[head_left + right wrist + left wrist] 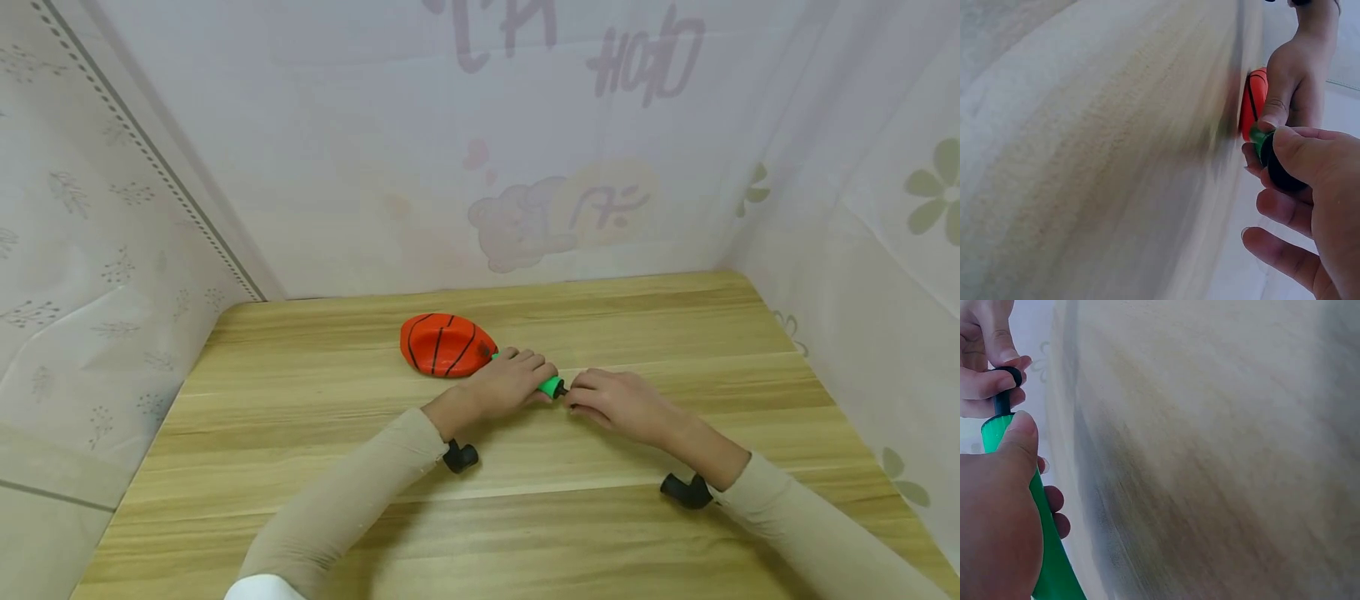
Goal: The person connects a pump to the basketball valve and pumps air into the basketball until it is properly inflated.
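A sagging orange basketball (pixel 442 346) with black lines lies on the table, its side caved in. My left hand (pixel 510 386) grips the green barrel of a small hand pump (pixel 1054 562), whose far end meets the ball's right side. That hand covers most of the barrel in the head view. To its right, my right hand (pixel 622 404) pinches the pump's round black handle (pixel 1284 174) between thumb and fingers. A short length of black rod (pixel 1002 403) shows between handle and barrel. In the right wrist view the ball (pixel 1255 103) appears behind the left hand.
The wood-grain table (pixel 525 533) ends at a pale printed cloth backdrop (pixel 337 167), with more cloth along both sides. Black wrist mounts (pixel 686 492) protrude below both sleeves, close over the tabletop.
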`<state>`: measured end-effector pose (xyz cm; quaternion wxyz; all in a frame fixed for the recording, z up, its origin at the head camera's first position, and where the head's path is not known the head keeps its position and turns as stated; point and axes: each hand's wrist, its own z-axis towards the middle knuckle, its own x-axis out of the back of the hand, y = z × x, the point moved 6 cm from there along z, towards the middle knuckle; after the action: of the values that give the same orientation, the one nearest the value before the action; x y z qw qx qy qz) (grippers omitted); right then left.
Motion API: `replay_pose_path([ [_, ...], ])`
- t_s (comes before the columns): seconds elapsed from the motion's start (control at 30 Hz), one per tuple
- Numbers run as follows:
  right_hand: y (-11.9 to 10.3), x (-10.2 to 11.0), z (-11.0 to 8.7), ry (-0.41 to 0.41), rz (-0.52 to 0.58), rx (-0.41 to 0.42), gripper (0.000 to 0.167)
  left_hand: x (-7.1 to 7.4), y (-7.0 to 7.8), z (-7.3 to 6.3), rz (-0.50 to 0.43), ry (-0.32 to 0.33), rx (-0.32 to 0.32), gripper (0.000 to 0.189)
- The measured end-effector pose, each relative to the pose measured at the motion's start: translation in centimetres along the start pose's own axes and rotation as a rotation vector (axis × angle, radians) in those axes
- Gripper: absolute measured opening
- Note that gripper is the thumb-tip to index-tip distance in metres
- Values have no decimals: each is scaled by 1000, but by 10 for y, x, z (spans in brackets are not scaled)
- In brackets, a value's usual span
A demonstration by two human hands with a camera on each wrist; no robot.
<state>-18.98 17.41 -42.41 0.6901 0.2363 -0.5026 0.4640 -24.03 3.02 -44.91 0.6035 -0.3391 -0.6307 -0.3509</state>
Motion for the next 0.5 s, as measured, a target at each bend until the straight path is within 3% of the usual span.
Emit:
replay_pose_path([
  [0.5,-2,-3,-6,11,-72,8,20,-3,0,-1,28,6,-27,39],
])
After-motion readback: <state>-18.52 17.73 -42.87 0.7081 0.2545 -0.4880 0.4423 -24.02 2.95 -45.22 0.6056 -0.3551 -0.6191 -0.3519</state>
